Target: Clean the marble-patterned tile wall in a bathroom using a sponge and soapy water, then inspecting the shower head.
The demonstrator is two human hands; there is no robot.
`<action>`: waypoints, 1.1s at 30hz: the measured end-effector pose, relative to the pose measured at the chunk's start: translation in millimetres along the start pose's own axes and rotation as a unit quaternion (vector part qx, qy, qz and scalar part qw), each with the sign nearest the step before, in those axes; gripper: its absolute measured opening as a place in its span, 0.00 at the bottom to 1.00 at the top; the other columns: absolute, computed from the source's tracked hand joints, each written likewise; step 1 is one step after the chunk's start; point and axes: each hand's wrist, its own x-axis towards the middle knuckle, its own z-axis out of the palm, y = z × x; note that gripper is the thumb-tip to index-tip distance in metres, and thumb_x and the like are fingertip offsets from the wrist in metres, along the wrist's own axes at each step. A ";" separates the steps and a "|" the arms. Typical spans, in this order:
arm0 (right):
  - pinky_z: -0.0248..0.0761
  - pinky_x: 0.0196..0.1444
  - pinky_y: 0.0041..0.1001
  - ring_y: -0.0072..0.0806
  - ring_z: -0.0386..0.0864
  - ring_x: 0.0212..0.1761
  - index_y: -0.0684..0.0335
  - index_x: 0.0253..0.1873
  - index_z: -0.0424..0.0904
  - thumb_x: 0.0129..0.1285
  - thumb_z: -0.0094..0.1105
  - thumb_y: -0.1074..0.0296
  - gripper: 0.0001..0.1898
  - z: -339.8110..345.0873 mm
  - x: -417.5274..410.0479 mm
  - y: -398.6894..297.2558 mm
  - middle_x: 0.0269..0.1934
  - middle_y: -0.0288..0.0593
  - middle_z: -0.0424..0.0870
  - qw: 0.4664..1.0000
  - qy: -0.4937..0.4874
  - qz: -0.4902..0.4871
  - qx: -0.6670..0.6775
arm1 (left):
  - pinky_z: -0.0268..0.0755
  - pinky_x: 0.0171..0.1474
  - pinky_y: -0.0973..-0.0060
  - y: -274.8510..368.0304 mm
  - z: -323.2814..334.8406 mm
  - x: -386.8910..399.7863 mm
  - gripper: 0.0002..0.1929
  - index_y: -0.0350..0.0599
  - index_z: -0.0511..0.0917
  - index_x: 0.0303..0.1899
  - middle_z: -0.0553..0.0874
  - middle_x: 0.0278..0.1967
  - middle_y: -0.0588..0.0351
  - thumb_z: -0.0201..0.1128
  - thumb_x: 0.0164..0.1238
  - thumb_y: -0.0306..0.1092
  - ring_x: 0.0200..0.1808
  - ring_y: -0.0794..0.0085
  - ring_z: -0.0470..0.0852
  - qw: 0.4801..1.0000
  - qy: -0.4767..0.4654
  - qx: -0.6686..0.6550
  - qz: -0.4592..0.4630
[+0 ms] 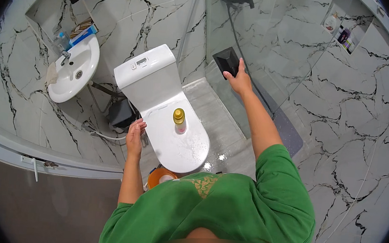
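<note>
My right hand (239,77) holds a black rectangular object (227,62) by its lower right edge, thumb and forefinger spread over it, beside the glass shower panel. What this object is, I cannot tell. My left hand (135,137) hangs at the left side of the toilet, fingers held together and slightly bent, with nothing seen in it. A bottle with a gold cap (179,115) stands upright on the closed white toilet lid (163,150). Wet drops or foam lie on the lid around and below the bottle.
A white washbasin (91,57) is on the left wall. A dark bin (120,113) and a white hose (108,136) are left of the toilet. An orange bucket (155,178) stands near my body. The glass panel (268,51) and a grey mat (286,130) are at right. White splashes mark the floor.
</note>
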 end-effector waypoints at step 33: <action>0.67 0.52 0.38 0.54 0.76 0.49 0.56 0.71 0.38 0.54 0.62 0.47 0.48 45.8 -21.4 39.5 0.49 0.63 0.76 0.997 -0.017 0.021 0.069 | 0.67 0.52 0.78 4.7 -5.6 0.5 0.17 0.36 0.77 0.44 0.74 0.52 0.55 0.45 0.73 0.39 0.47 0.76 0.76 1.000 0.017 0.025 0.000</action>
